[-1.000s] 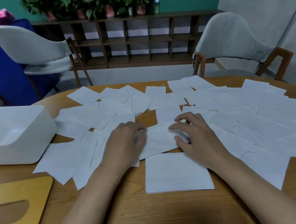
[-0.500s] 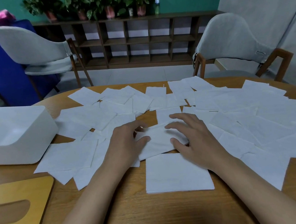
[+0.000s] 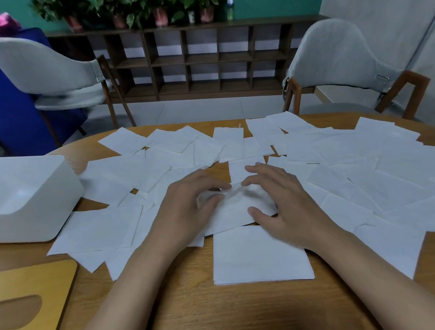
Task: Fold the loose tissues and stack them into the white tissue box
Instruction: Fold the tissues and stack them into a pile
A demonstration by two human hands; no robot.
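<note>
White and squared, the folded stack (image 3: 261, 256) lies nearest on the wooden table (image 3: 226, 318). Just beyond it, both hands have drawn together over one tissue (image 3: 231, 214): the left hand (image 3: 186, 213) now pinches its puckered far edge, while the right hand (image 3: 286, 203) sets bent fingertips on it, pinching or only pressing, one cannot tell. A fresh fold is probably starting, with many loose tissues (image 3: 356, 156) spread beyond and the white tissue box (image 3: 25, 199), far left, showing none inside.
</note>
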